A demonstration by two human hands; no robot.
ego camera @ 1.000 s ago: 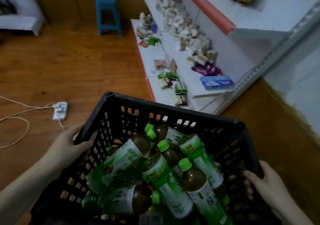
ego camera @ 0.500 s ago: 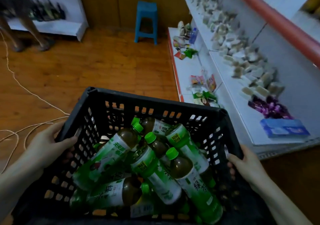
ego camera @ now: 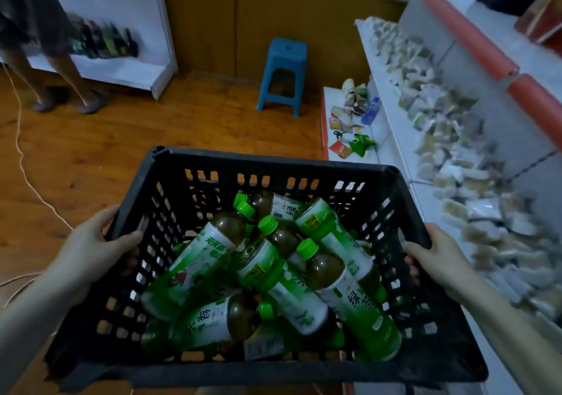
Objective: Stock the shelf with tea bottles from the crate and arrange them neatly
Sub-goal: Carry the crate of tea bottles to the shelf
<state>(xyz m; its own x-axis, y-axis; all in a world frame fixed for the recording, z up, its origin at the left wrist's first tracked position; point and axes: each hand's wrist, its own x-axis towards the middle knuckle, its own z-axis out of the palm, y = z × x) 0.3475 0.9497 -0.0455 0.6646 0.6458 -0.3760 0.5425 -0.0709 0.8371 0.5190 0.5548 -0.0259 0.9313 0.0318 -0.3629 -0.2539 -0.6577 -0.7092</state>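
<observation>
I've got both hands clamped on the black crate, left hand and right hand on opposite walls; green tea bottles heaped between, caps pointing away. Shelf lies ahead-right, nearer my right.

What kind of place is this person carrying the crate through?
Most likely a small shop or a mock-up of one. White retail shelves on the right hold rows of packaged snacks. Both hands, left hand and right hand, grip a black crate of green-capped tea bottles.
</observation>
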